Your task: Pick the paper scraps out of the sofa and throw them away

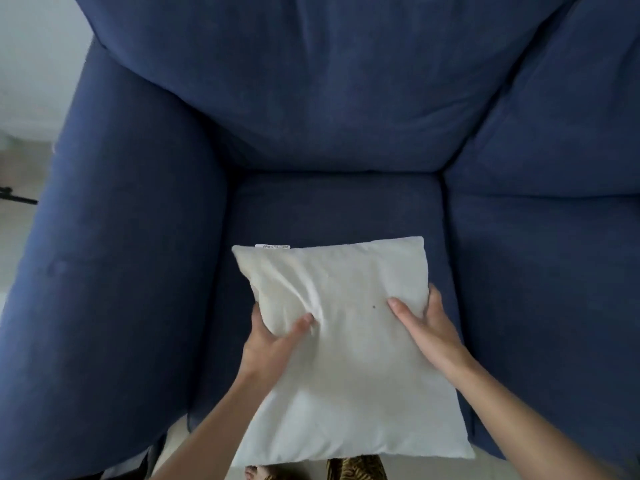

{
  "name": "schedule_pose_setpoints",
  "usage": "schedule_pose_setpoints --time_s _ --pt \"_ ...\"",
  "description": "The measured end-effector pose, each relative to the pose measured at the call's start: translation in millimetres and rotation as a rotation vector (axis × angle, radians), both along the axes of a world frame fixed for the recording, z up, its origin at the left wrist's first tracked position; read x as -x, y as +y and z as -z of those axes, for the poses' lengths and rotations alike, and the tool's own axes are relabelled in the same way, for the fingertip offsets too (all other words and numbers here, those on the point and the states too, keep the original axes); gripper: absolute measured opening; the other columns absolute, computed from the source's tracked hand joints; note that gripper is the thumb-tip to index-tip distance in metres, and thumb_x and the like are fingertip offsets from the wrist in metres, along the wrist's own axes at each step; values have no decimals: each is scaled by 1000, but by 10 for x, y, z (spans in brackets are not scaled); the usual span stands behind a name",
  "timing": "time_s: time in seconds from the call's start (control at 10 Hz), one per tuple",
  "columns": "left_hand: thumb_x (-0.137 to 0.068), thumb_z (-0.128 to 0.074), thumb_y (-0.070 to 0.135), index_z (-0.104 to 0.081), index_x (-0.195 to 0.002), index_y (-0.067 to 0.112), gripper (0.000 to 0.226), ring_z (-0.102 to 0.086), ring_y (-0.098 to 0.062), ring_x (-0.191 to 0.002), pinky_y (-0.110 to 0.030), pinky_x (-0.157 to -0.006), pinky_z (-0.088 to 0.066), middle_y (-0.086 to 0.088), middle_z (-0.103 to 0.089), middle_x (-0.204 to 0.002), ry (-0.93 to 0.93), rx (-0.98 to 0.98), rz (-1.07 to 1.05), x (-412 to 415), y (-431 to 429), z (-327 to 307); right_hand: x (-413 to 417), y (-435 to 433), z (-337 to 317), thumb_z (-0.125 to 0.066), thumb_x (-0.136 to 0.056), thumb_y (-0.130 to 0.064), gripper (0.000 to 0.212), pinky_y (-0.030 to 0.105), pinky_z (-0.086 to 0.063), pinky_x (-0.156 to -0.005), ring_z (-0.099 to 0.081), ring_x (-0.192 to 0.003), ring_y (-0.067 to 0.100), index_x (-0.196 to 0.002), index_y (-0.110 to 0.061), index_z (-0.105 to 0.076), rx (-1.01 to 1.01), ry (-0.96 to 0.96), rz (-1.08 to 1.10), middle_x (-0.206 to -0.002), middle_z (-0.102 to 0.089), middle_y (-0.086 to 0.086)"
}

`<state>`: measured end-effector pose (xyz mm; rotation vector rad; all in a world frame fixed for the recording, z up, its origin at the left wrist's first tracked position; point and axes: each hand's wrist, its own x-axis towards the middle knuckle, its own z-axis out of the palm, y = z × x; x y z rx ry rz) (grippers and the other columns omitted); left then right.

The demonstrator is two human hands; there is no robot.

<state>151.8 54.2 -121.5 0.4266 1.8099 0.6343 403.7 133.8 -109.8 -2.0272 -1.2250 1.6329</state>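
No paper scraps show anywhere on the blue sofa [311, 98]; if any lie on the seat cushion [332, 209], the white pillow [346, 341] probably hides them. The left hand [273, 344] grips the pillow's left edge, thumb on top and fingers tucked out of sight beneath. The right hand [426, 323] clasps the right edge the same way. A small label [273, 246] sticks out at the pillow's far edge, its print unreadable. The wide armrest [121, 271] fills the left side. Pale floor [20, 161] and wall sit beyond it.
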Motion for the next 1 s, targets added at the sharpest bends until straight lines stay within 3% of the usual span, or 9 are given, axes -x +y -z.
schedule_pose_setpoints --time_s 0.1,0.2,0.3,0.4,0.5,0.6,0.8,0.9,1.0 --pt "-70 -79 60 -38 -128 53 72 -66 -2 -98 -23 -76 -52 20 -67 -112 58 -171 0 -50 177 -340 32 97 -204 -72 -88 -51 82 38 -46 -111 -56 -130 5 -154 -39 -24 -142 44 -4 -140 -55 -24" --pt "-71 -83 53 -33 -126 59 74 -64 2 -103 -23 -80 -52 22 -64 -118 113 -351 -4 53 624 -647 143 489 -512 -73 -90 -40 79 36 -48 -110 -55 -129 -2 -152 -41 -24 -357 97 22 -144 -52 -23" --pt "-67 -86 50 -26 -136 51 91 -55 6 -114 -22 -89 -47 25 -55 -128 250 -519 41 237 1240 -826 253 1105 -666 -74 -93 -25 84 41 -44 -113 -48 -138 6 -156 -29 -19 -590 166 14 -154 -44 -12" --pt "-63 -88 54 -21 -145 37 107 -50 0 -123 -28 -98 -44 20 -49 -136 371 -611 65 423 1866 -824 339 1743 -570 -76 -92 -27 96 47 -38 -118 -40 -146 13 -159 -10 -10 -768 171 -15 -161 -34 2" --pt "-65 -87 54 -17 -148 31 111 -46 1 -123 -23 -99 -40 19 -46 -137 441 -639 105 550 2297 -711 399 2198 -383 -77 -90 -35 103 44 -33 -122 -34 -150 14 -160 -8 -6 -835 153 -16 -164 -28 5" --pt "-68 -85 52 -8 -152 34 115 -47 -2 -120 -25 -95 -42 19 -46 -137 458 -577 168 683 2495 -554 343 2446 -133 -79 -87 -42 110 46 -28 -124 -25 -154 14 -161 -12 -3 -815 94 -59 -167 -22 2" --pt "-73 -81 51 8 -151 44 118 -50 -8 -116 -30 -93 -44 16 -51 -134 439 -476 316 862 2527 -392 199 2563 32 -79 -85 -39 99 41 -33 -122 -33 -149 12 -158 -12 -18 -757 -15 -217 -160 -34 -2" --pt "-70 -83 53 15 -149 47 125 -46 -8 -123 -28 -95 -42 19 -41 -147 422 -487 316 919 2533 -463 174 2572 -32 -79 -85 -41 100 38 -36 -120 -36 -146 7 -159 -17 -15 -728 17 -252 -159 -35 -9" --pt "-70 -83 53 19 -149 45 129 -35 -12 -139 -39 -110 -37 16 -16 -162 395 -433 260 893 2244 -470 23 2336 -106 -79 -83 -49 117 37 -43 -115 -47 -139 6 -161 -27 4 -561 74 -172 -158 -36 -10"
